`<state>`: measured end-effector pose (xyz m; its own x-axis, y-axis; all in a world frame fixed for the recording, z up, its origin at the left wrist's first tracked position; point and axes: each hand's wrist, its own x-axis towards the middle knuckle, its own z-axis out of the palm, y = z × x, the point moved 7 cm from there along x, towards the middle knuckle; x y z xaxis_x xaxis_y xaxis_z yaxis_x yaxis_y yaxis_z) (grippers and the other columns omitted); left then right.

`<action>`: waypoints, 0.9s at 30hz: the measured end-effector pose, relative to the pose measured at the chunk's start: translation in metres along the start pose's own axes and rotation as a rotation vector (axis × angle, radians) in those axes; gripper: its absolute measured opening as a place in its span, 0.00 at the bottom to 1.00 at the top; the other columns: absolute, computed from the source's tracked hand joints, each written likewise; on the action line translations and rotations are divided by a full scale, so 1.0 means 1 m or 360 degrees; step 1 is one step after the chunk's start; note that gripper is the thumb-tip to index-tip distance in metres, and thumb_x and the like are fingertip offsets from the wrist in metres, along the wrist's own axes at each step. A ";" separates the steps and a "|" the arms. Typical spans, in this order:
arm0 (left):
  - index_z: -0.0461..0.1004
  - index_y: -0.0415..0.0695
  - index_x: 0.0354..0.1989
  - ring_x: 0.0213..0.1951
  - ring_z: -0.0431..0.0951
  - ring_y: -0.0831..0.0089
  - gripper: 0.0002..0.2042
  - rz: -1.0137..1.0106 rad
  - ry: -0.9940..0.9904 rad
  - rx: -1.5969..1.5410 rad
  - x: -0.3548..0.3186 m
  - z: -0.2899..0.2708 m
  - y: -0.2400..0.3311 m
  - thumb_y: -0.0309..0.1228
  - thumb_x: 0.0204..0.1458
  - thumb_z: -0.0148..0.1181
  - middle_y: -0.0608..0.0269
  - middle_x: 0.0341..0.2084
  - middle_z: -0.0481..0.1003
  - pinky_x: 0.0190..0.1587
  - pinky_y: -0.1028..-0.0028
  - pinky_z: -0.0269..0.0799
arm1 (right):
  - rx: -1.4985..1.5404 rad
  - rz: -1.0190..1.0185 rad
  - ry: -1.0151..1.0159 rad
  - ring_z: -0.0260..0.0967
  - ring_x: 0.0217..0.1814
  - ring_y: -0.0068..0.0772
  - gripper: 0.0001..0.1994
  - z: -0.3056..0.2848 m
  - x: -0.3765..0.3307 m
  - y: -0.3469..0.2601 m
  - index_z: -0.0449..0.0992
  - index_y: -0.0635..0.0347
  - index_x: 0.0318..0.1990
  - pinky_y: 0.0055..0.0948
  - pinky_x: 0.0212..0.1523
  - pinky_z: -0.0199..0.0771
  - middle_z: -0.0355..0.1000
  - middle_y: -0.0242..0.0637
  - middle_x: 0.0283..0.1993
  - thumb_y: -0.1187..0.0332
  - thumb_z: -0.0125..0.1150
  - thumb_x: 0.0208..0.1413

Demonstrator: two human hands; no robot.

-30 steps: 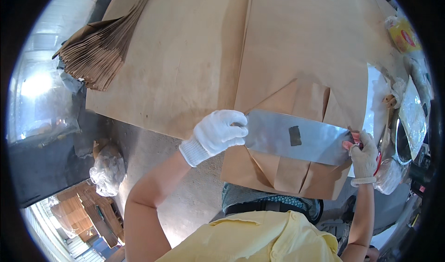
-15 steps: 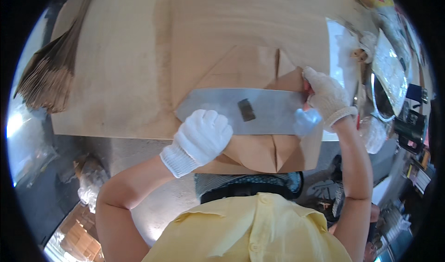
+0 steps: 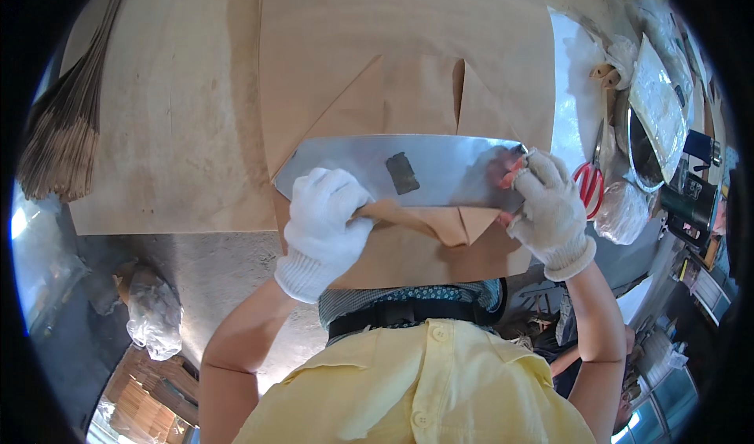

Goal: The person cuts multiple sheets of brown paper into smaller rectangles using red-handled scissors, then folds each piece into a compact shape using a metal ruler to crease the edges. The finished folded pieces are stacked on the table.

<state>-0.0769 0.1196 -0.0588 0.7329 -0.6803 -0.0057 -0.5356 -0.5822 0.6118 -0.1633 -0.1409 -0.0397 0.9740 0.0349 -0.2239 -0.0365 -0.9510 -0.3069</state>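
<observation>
We cannot see the metal plate's [image 3: 408, 171] lower edge beneath the brown paper fold [image 3: 428, 220]. Our right hand [image 3: 550, 208] hides its right end, and the scissors [image 3: 591, 186] are partly covered.

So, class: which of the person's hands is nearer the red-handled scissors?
Right. The right hand sits just beside the scissors; the left hand is across the metal sheet.

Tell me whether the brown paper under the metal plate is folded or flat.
Folded: the brown paper shows triangular flaps, and the left hand turns its edge over the metal plate.
</observation>
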 end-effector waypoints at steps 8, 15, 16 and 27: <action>0.73 0.55 0.63 0.61 0.65 0.50 0.44 -0.0366 -0.0034 0.0423 0.054 -0.027 -0.005 0.34 0.30 0.83 0.59 0.60 0.65 0.61 0.54 0.68 | -0.0064 0.0032 0.0197 0.61 0.72 0.56 0.40 -0.005 0.034 0.002 0.75 0.55 0.57 0.48 0.69 0.67 0.66 0.44 0.68 0.67 0.84 0.27; 0.76 0.58 0.62 0.53 0.74 0.55 0.37 -0.0435 -0.0015 0.0051 0.078 -0.020 -0.028 0.39 0.37 0.81 0.62 0.44 0.78 0.62 0.58 0.67 | -0.0070 0.0264 0.0112 0.46 0.83 0.62 0.49 0.002 0.039 0.022 0.71 0.60 0.64 0.51 0.81 0.50 0.58 0.54 0.76 0.61 0.83 0.25; 0.76 0.58 0.62 0.53 0.74 0.55 0.36 -0.0447 0.0013 0.0048 0.080 -0.021 -0.027 0.39 0.37 0.80 0.62 0.44 0.78 0.61 0.58 0.67 | -0.0078 0.0296 0.0069 0.47 0.83 0.62 0.49 0.005 0.036 0.025 0.71 0.61 0.64 0.51 0.81 0.50 0.59 0.54 0.76 0.61 0.84 0.25; 0.89 0.55 0.36 0.46 0.72 0.63 0.18 -0.0280 -0.0011 0.0070 0.070 -0.011 -0.014 0.21 0.33 0.78 0.66 0.36 0.73 0.50 0.66 0.73 | 0.0037 0.0109 0.0242 0.49 0.82 0.60 0.48 0.009 0.025 0.020 0.75 0.47 0.68 0.54 0.81 0.49 0.60 0.45 0.78 0.59 0.84 0.28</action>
<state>-0.0133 0.0850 -0.0594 0.8140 -0.5693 -0.1150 -0.4175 -0.7112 0.5655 -0.1421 -0.1558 -0.0599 0.9916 -0.0784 -0.1027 -0.1074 -0.9422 -0.3174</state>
